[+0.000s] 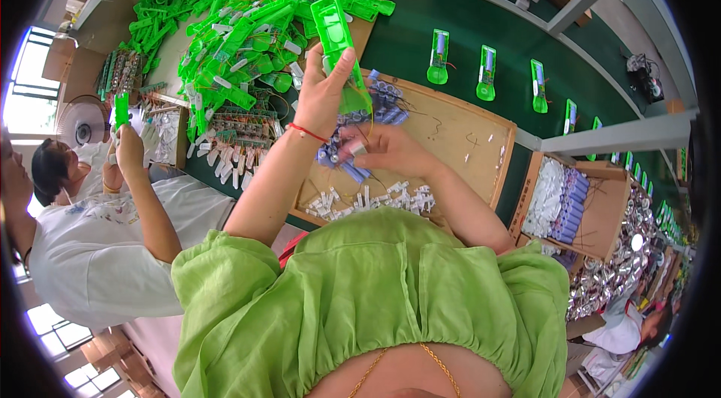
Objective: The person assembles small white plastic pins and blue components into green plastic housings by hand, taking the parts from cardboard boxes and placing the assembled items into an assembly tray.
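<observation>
My left hand (319, 101) is closed around a bright green plastic casing (331, 26), held up with its hollow, ribbed inside in view. Thin wires trail from the casing's lower end toward my right hand (394, 152). That hand is slightly blurred. Its fingertips pinch a small white block (358, 149). Below both hands lies a wooden tray (466, 150). Blue battery cells (387, 105) with dark leads are gathered in it, partly hidden by my hands. Small white plastic parts (375, 199) are scattered along the tray's near edge.
Green casings (248, 37) with wires pile up at the back left, beside circuit boards (244, 128). Casings with blue cells (487, 71) stand in a row on a dark green belt (466, 19). A carton (601, 210) holds cells. A co-worker's hand (129, 146) raises another casing at left.
</observation>
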`<control>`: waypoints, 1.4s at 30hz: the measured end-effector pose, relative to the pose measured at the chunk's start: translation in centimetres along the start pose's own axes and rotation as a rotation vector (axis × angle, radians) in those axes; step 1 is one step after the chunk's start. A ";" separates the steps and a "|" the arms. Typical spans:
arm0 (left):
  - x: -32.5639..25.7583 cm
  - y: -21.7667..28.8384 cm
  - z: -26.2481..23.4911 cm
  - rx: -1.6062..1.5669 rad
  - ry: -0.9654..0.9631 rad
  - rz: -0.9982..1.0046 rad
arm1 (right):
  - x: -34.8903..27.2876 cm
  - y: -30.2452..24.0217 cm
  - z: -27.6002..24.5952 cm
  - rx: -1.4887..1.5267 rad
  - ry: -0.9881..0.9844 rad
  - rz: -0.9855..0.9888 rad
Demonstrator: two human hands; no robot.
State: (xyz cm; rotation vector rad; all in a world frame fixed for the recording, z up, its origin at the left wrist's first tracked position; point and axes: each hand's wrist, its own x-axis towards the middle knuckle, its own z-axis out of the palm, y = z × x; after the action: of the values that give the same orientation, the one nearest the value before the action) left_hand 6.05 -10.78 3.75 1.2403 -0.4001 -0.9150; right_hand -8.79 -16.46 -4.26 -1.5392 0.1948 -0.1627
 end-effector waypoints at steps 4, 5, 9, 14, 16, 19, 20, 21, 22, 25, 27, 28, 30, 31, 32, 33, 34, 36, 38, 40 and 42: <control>-2.7 -0.7 0.2 -0.170 -0.063 -0.104 | -4.6 -0.9 2.9 0.273 0.008 0.110; -3.2 -0.9 -0.1 -0.130 -0.047 -0.035 | -5.8 -1.3 3.3 0.268 0.008 0.104; -3.2 -3.7 -3.3 0.481 0.053 0.443 | -10.1 -4.6 3.6 0.151 0.194 0.028; -7.3 -3.4 -2.3 0.184 -0.226 0.073 | -10.7 -6.1 0.9 0.164 0.679 -0.278; -9.3 -3.2 -2.3 0.095 -0.265 -0.081 | -9.3 -7.4 0.2 0.245 0.791 -0.405; -11.0 -3.5 -2.2 -0.144 -0.390 -0.173 | -9.0 -7.5 -0.2 0.420 0.848 -0.324; -11.3 -3.6 -2.1 -0.144 -0.393 -0.172 | -9.4 -7.1 0.0 0.419 0.850 -0.326; -11.5 -3.6 -2.2 -0.160 -0.359 -0.127 | -9.7 -6.6 0.5 0.392 0.900 -0.314; -11.7 -3.6 -2.3 -0.177 -0.324 -0.082 | -10.1 -6.3 1.0 0.365 0.948 -0.301; -11.7 -3.7 -1.9 -0.051 -0.216 0.081 | -11.1 -4.9 3.4 0.305 0.928 -0.366; -11.3 -3.7 -1.5 -0.059 -0.175 0.130 | -11.9 -4.1 5.3 0.211 0.900 -0.449; -11.3 -3.7 -1.2 -0.073 -0.136 0.178 | -12.2 -3.9 6.0 0.212 0.896 -0.452; -11.3 -3.8 -0.7 -0.104 -0.131 0.192 | -12.5 -3.7 6.8 -0.058 0.808 -0.656; -11.3 -3.9 -0.2 -0.020 -0.090 0.258 | -12.4 -4.4 7.0 -0.119 0.767 -0.756; -11.3 -3.9 0.1 0.063 -0.049 0.322 | -12.3 -5.0 7.0 -0.119 0.769 -0.758; -11.3 -4.1 0.1 0.065 -0.054 0.319 | -12.3 -5.5 6.9 -0.131 0.767 -0.776; -11.2 -4.4 0.1 0.198 -0.048 0.470 | -12.3 -6.1 6.8 -0.143 0.767 -0.793; -11.1 -4.6 0.1 0.332 -0.049 0.619 | -11.8 -7.6 6.6 -0.105 0.806 -0.808; -11.1 -4.3 -0.3 0.760 -0.082 0.706 | -11.1 -9.2 6.3 -0.312 0.789 -0.927; -11.5 -4.0 0.0 0.829 -0.077 0.797 | -9.9 -10.3 5.4 -0.458 0.852 -0.987; -12.2 -3.7 0.2 0.784 -0.197 0.492 | -9.3 -11.1 3.9 -0.411 0.928 -0.933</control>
State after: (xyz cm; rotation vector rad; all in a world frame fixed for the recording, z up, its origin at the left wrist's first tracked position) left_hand -2.79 -1.62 2.94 1.6449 -1.2452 -0.4482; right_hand -16.74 -10.88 7.16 -1.7542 0.2265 -1.6672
